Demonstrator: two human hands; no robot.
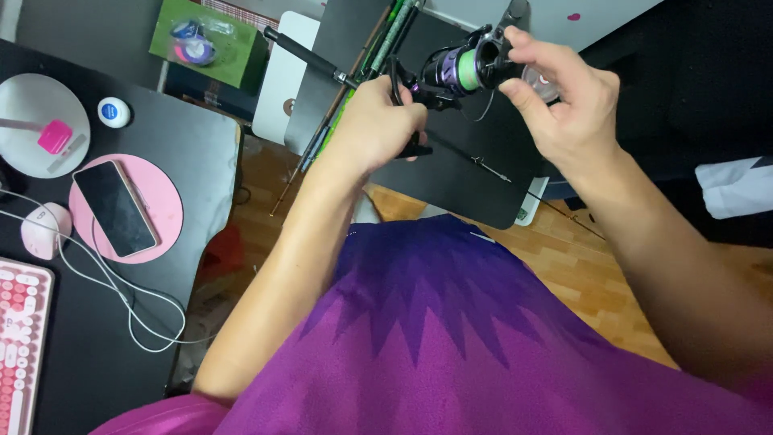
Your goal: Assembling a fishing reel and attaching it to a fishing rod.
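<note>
- Head view: right hand (576, 105) has its fingers (527, 44) curled around the far end of a fishing reel (463, 68), thumb (515, 95) pressed at the spool's near edge; closed on the reel, holding it up above the floor.
- Left hand (374, 121) is closed around the reel's foot and the dark rod handle (310, 56); its fingers are mostly hidden behind the back of the hand, so the exact grip cannot be told.
- Reel: black and purple body, spool wound with green line; sits between the two hands, far centre of the scene.
- Rod handle runs from the left hand toward the far left.
- Behind the reel: black panel (483, 185) and a bundle of thin rods (386, 40), green and dark.
- Below: wooden floor (580, 266); purple garment (451, 346) fills the near part.
- Left: black counter (88, 354) carrying a phone (114, 208) on a round pink mat (161, 201), a pale pink mouse (44, 229), a white cable (121, 298), a pink keyboard (20, 338) at the near-left edge, and a small round white tin (113, 112).
</note>
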